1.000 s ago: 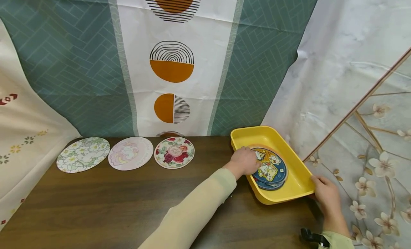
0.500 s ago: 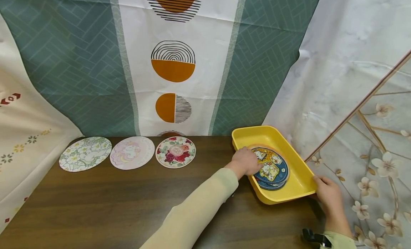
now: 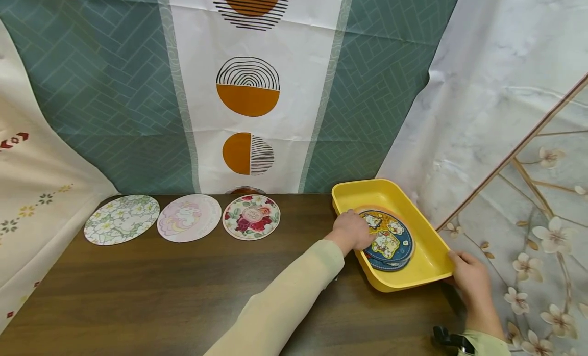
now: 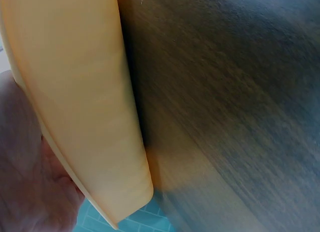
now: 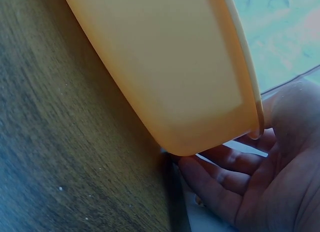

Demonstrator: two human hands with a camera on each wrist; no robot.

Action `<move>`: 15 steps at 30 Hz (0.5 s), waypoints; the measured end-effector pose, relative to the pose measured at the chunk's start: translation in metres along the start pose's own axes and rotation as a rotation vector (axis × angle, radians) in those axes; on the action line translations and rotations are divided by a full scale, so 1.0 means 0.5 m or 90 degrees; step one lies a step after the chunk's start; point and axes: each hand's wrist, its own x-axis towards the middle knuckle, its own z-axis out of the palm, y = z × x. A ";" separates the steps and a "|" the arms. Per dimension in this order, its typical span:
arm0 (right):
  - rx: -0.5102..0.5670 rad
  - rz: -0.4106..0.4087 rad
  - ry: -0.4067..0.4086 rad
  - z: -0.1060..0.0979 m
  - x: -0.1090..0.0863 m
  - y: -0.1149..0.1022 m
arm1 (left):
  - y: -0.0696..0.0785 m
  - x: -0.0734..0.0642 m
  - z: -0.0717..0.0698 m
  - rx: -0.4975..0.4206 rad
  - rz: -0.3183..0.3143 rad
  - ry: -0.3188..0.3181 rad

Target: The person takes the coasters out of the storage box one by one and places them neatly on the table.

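Observation:
A yellow plastic tray [image 3: 427,238] sits at the right of the table. Inside it lies a pile of round mats; the top mat [image 3: 398,246] is blue and orange with cartoon figures. My left hand [image 3: 351,229] reaches over the tray's left rim and pinches the left edge of the pile, its thumb over the top mat and its other fingertips hidden. In the left wrist view this hand [image 4: 30,162] is behind the tray wall [image 4: 80,102]. My right hand [image 3: 469,277] grips the near right corner of the tray; in the right wrist view its fingers [image 5: 212,187] reach beneath that corner.
Along the back of the table [image 3: 161,284] three round mats lie flat in a row: a green floral mat [image 3: 121,220], a pink unicorn mat [image 3: 189,218] and a red rose mat [image 3: 250,217]. Patterned cloth hangs behind and at both sides, close to the tray's right.
Both hands and the tray hold nearly the same places. The left forearm has edged slightly right, and the camera's view has shifted a little.

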 end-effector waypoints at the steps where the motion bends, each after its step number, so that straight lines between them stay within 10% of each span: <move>1: 0.001 0.001 0.001 0.000 0.000 0.000 | 0.000 0.000 0.001 0.001 -0.003 -0.002; 15: 0.002 -0.004 0.016 0.003 -0.005 -0.002 | 0.007 0.006 0.001 0.012 -0.001 0.005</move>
